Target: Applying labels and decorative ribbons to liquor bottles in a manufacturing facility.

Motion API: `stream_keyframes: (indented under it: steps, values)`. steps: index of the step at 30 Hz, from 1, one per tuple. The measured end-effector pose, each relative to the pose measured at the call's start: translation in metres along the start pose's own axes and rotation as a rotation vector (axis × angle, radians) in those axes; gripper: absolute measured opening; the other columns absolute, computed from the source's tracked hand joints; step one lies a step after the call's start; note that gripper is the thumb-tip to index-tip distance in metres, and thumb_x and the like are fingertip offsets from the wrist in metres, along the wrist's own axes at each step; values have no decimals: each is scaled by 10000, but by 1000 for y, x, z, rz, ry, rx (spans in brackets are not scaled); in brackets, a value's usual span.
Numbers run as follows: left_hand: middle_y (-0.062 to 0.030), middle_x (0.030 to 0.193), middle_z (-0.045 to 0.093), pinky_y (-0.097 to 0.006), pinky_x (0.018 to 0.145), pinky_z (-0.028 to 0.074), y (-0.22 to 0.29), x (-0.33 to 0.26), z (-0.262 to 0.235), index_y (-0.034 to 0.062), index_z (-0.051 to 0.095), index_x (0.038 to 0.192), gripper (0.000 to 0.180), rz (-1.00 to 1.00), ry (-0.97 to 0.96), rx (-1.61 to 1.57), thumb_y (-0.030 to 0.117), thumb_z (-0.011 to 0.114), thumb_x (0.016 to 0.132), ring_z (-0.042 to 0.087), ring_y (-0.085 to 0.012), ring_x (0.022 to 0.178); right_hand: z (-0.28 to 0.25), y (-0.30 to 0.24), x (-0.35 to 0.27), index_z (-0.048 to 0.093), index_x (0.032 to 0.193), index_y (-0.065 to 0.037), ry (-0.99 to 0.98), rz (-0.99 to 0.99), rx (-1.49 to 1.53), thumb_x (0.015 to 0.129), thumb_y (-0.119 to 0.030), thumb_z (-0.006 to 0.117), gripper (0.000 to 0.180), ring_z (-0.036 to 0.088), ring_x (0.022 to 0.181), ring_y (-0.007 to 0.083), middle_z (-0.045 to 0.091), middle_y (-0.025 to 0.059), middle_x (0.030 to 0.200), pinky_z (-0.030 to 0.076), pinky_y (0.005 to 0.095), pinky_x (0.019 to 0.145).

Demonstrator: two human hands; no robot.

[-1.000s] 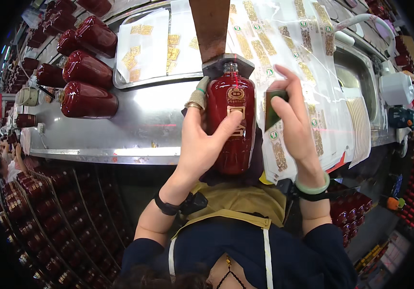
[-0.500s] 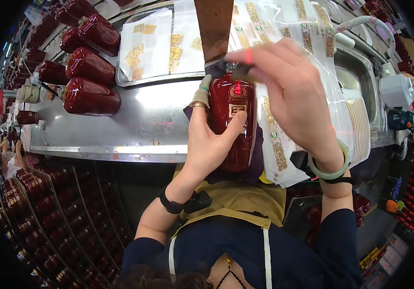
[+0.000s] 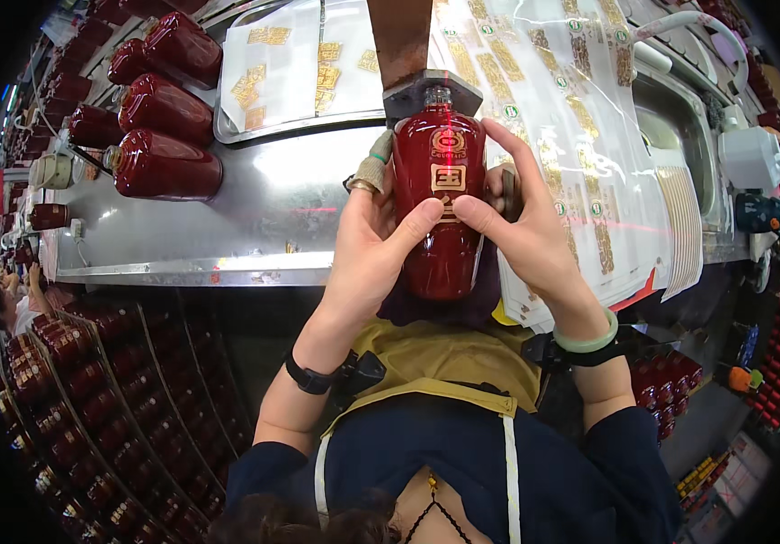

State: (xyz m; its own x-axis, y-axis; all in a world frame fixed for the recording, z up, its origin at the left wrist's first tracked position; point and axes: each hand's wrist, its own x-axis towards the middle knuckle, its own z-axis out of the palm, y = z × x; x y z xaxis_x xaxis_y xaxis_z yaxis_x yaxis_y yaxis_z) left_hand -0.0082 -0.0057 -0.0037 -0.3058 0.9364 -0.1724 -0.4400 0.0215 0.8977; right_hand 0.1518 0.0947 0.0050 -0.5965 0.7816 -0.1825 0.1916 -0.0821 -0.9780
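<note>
A dark red glass bottle [image 3: 441,258] with gold decals on its front lies with its clear neck pointing away from me, against a dark holder [image 3: 464,94] below a brown upright post. My left hand [image 3: 364,240] is closed around its left side, thumb on the front by the lower decal; pale cloth covers with a green band sit on its fingers. My right hand [image 3: 539,231] grips the right side, its thumb nearly meeting the left one on the lower decal. A small dark flat piece [image 3: 509,192] shows in the right fingers. Red laser light falls on the upper decal.
Several red bottles [image 3: 169,163] lie on the metal bench at left. Behind them is a metal tray [image 3: 227,127] with gold decals on white paper. Decal sheets [image 3: 580,136] cover the right side, beside a sink [image 3: 673,127]. Racks of red bottles [image 3: 127,381] stand lower left.
My right hand has come down from the bottle's neck to its right side. The neck and holder are now uncovered. My left thumb has moved left to the lower decal.
</note>
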Motion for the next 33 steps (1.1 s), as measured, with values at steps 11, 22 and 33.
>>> stream_keyframes:
  steps: [11,22,33]
  values:
    - [-177,1523,458,-383,1138,458,-1,2,-2,-29,256,1591,791,32,-12,42,67,729,964,509,-229,1374,0,-2,-3,383,1558,-46,-15,53,180,908,-163,819,792,514,892,72,519,-24,944,441,239,835]
    - [-163,1472,505,-376,1106,476,1,-4,10,-32,261,1572,877,32,30,136,32,797,881,570,-209,1296,-17,-48,36,717,1084,-51,88,-1017,-734,834,-16,675,255,679,939,211,732,59,1025,530,335,862]
    - [-239,1706,177,-477,1279,197,10,-18,-34,-11,71,1649,1526,26,-116,-8,276,1044,509,191,-338,1594,-12,-42,24,756,983,-105,-22,-1061,-629,799,-76,746,187,651,824,224,759,37,947,532,359,717]
